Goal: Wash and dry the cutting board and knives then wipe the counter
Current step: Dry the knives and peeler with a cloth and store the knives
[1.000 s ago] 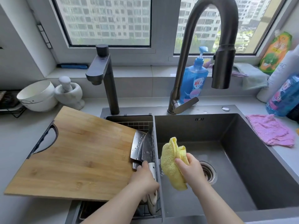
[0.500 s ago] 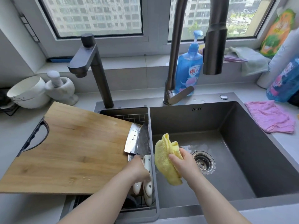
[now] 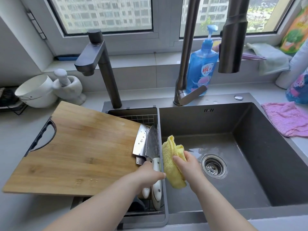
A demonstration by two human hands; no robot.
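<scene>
The only writing sat on the blue soap bottle [image 3: 201, 69] at the 12 o'clock side of the sink [image 3: 250, 124]. Its red-and-white label carried large Chinese characters, too soft to read with certainty. An orange and green pouch [image 3: 296, 34] at 1 o'clock bore print that was also illegible.

The left hand [image 3: 150, 174] lay curled over the white handles of the two knives [image 3: 146, 144], which rested side by side in the narrow left compartment with wet blades pointing to 12 o'clock. The blades lay just beside the right edge of the cutting board [image 3: 80, 147]. The board rested on the tabletop [image 3: 16, 139], its right end overhanging that compartment and its handle cut-out at 9 o'clock.

The right hand [image 3: 188, 165] gripped a bunched yellow cloth [image 3: 171, 164], held just right of the divider wall, near the knife handles. The drain [image 3: 214, 165] lay at 3 o'clock from this hand, with a shallow film of water on the basin floor toward 12 o'clock.

The tall faucet's spray head [image 3: 231, 39] hung high above the basin. A pink cloth [image 3: 288, 119] lay on the sink's right rim at 2 o'clock. A white bowl [image 3: 36, 92] and a mortar [image 3: 68, 87] stood just beyond the board's far corner at 10 o'clock.
</scene>
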